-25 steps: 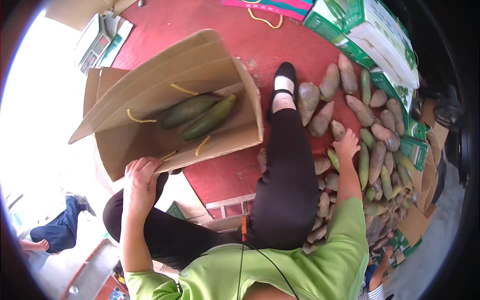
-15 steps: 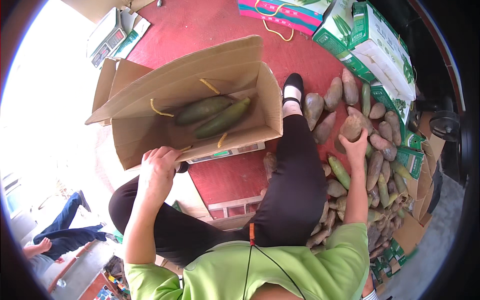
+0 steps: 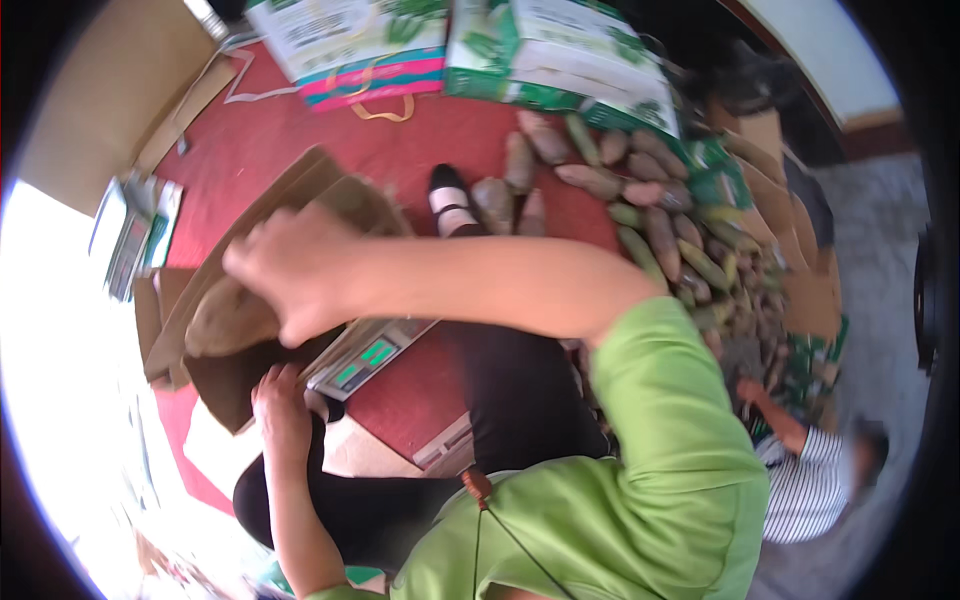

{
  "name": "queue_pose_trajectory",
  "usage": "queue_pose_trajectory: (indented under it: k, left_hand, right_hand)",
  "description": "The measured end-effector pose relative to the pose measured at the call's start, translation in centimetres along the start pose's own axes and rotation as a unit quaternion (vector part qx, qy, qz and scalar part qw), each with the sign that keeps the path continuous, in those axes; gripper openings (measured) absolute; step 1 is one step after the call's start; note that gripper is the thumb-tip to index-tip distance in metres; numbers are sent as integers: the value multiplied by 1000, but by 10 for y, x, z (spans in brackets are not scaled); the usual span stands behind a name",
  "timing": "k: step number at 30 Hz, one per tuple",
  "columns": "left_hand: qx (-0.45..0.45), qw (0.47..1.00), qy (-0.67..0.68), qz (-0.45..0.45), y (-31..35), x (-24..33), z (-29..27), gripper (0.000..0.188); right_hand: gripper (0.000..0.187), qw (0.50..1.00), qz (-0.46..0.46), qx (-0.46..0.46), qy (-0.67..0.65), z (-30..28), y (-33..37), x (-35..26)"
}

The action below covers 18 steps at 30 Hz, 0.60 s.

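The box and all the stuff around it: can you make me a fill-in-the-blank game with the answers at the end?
1. The hand gripping the tuber is the person's ____ one.
2. By the box, the scale's display glows ____.
3. The shoe is the colour ____.
4. The floor under the shoe is coloured ____.

Missing words: right; green; black; red.

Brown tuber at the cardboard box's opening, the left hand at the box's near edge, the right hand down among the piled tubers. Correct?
No: in the head view the right hand is at the brown tuber, not among the piled tubers. The tuber is at the opening of the cardboard box, the left hand at its near edge.
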<state>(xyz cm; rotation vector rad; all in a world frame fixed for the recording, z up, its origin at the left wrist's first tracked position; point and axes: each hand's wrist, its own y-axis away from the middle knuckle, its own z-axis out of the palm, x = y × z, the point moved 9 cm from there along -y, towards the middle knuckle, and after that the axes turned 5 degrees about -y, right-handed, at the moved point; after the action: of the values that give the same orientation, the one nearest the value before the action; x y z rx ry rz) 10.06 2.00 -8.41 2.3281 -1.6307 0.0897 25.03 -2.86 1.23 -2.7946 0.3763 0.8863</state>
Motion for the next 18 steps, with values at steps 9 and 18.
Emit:
queue_pose_trajectory:
  k: [9,18]
  left_hand:
    - [17,998,44,37,-1,13,-5,29]
    - [40,998,15,55,8,1,-5,19]
  right_hand:
    - [36,994,68,-75,37,156,-63,-6]
    - [36,945,-18,154,-287,-47,52,3]
